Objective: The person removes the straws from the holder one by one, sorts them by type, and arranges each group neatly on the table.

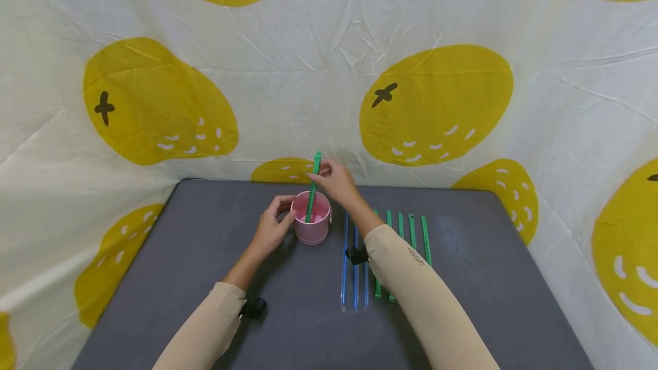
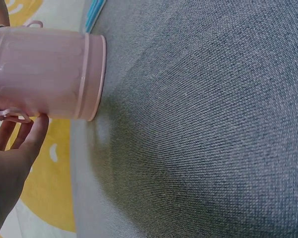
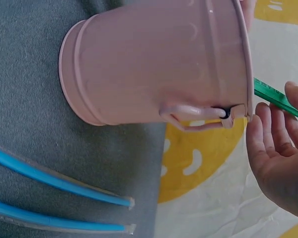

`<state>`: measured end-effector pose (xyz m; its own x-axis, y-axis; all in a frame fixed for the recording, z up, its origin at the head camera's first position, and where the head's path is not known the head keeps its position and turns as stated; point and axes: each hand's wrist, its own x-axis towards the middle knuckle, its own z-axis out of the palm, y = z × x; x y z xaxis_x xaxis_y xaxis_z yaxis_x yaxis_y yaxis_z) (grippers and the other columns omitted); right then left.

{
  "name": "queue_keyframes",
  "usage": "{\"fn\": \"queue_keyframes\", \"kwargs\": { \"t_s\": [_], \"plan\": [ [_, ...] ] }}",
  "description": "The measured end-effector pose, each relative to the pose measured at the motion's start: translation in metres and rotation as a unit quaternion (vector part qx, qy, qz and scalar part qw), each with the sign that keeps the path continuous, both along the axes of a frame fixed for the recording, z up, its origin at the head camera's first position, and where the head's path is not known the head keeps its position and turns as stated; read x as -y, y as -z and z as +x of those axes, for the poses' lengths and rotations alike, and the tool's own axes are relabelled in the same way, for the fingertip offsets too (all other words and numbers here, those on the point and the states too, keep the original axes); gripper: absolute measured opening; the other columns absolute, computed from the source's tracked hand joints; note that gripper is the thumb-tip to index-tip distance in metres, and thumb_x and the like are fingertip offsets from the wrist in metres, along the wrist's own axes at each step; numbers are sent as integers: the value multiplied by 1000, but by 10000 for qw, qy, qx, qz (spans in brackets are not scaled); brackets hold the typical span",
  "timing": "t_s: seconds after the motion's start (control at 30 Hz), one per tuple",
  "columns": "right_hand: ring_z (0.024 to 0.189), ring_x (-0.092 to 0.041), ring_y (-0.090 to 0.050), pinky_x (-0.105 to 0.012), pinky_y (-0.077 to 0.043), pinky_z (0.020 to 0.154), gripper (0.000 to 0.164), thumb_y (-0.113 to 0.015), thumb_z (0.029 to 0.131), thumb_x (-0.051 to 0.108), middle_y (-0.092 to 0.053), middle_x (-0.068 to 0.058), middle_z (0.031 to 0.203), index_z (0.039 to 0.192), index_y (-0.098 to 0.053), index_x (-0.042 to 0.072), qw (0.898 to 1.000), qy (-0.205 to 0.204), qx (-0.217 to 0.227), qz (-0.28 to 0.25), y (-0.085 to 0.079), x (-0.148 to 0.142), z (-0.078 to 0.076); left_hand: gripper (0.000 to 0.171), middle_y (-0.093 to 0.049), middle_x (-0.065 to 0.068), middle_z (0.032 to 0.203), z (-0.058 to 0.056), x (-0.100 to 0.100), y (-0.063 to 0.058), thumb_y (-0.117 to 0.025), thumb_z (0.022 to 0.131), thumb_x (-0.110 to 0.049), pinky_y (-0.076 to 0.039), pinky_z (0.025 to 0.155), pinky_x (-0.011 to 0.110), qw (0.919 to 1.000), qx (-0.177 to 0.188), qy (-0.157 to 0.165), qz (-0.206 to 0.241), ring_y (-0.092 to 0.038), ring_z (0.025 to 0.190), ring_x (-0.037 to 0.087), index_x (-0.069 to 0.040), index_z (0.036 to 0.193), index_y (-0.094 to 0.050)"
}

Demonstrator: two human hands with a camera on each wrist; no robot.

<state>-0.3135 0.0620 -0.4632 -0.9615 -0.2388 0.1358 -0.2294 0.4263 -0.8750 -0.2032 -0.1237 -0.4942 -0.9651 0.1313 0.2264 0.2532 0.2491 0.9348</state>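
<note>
A small pink metal bucket with a side handle stands upright on the table. My left hand holds it at its left side, thumb toward me and fingers around behind, near the handle in the left wrist view. Above the rim, my right hand pinches a slim green stick-shaped packet with dark print between thumb and fingers. The packet is nearly upright, its lower end down inside the bucket and its top sticking up past the fingers. The right wrist view shows the packet behind the rim.
Right of the bucket, several blue straws in clear wrappers lie side by side. Beyond them is a row of several green packets, partly covered by my right forearm. The dark grey table ends at a lemon-patterned cloth.
</note>
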Motion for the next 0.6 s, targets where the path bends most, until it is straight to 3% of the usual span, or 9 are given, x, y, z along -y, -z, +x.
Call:
{"fn": "queue_keyframes", "kwargs": {
  "t_s": [0.33, 0.6],
  "plan": [
    [94, -28, -68, -36, -56, 83, 26, -71, 87, 18, -69, -14, 98, 107, -62, 3, 9996, 2, -230, -137, 4, 4, 5, 42, -52, 29, 132, 2, 3, 4, -59, 95, -10, -45, 100, 57, 9999, -62, 95, 5, -51, 123, 45, 7, 131, -47],
    [95, -27, -68, -35, -56, 84, 29, -72, 87, 20, -69, -15, 100, 109, -61, 3, 9994, -30, -47, -341, 10, 8, 5, 42, -53, 29, 131, 2, 6, 7, -60, 94, -10, -44, 99, 58, 9998, -133, 151, 32, -52, 122, 46, 8, 130, -47]
  ]
}}
